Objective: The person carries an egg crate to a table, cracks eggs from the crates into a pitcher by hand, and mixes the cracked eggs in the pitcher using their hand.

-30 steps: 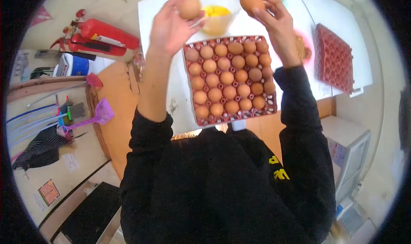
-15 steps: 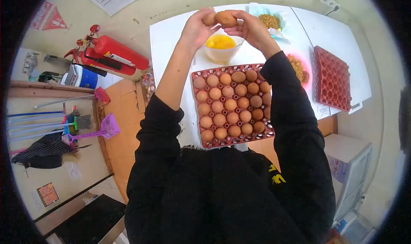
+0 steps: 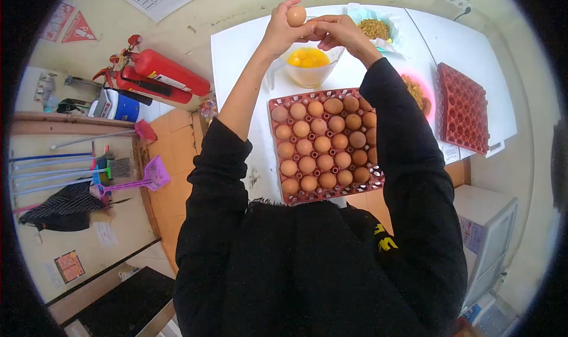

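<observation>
"What is hiding up there?"
"The right hand (image 3: 339, 31) is bending its fingers in toward the left hand (image 3: 281, 35), above the bowl (image 3: 305, 78). Its own knuckles are covering the inside, so I can't tell whether it is gripping anything."
"And the left?"
"It is curling around one egg (image 3: 296, 15), over the far side of the table (image 3: 236, 53)."
"What is the bowl holding?"
"Yellow yolks (image 3: 309, 57), blending too much for counting. It is standing just beyond the near tray (image 3: 331, 193)."
"How many are sitting in that tray?"
"Five rows are showing. Five columns are carrying twenty-five eggs (image 3: 322, 143); the right sleeve (image 3: 399, 100) is partly covering a sixth column."
"And to the right?"
"One second tray (image 3: 463, 106) is lying there. A pink plate (image 3: 431, 94) is holding brown crumbly food (image 3: 415, 92), partly disappearing behind the sleeve. Farther off, one pale green wrapper (image 3: 357, 13) is holding similar crumbs (image 3: 374, 28)."
</observation>
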Demonstrator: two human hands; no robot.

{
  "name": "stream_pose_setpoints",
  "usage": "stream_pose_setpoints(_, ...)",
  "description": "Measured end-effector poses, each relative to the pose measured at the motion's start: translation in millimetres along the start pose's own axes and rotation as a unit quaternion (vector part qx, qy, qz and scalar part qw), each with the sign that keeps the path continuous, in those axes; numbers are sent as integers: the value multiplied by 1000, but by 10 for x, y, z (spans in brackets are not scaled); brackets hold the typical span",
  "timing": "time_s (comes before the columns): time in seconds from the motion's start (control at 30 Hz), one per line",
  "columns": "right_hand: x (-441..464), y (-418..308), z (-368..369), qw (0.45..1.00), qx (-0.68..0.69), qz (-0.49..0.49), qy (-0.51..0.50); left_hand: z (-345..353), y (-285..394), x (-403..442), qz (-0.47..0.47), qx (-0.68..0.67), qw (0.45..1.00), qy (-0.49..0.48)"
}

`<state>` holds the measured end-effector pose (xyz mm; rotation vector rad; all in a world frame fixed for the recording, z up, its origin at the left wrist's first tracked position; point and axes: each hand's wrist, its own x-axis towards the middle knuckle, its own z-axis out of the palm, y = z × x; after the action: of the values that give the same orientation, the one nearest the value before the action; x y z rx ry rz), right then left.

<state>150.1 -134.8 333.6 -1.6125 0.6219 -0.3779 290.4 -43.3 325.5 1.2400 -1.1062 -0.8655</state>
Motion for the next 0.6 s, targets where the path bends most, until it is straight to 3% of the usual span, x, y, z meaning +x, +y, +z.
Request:
stream_pose_setpoints(0.07, 52, 47, -15, 998, -58, 16, 1, 25, -48, 4, 73, 125, 989, 33)
stream_pose_setpoints(0.1, 75, 88, -13, 998, -61, 1, 5, 35, -77, 9, 74, 125, 989, 32)
stream_pose_setpoints(0.17, 127, 144, -21, 998, -63, -14, 8, 61, -100, 11, 160, 273, 946, 75)
stream_pose_setpoints(0.33, 227, 228, -84, 983, -159, -87, 11, 55, -90, 14, 192, 297, 932, 79)
stream_pose_setpoints(0.47, 159, 197, -157, 978, -191, -86, -10, -6, -90, 22, 207, 289, 933, 49)
stream_pose_setpoints(0.53, 126, 201, -145, 917, -331, -218, 29, 0, -102, 27, 223, 318, 921, 35)
stream_pose_setpoints(0.57, 108, 200, -131, 918, -331, -217, 29, 10, -93, 21, 240, 347, 907, 21)
stream_pose_setpoints(0.6, 92, 200, -109, 869, -395, -292, 50, 14, -84, 12, 239, 346, 907, 21)
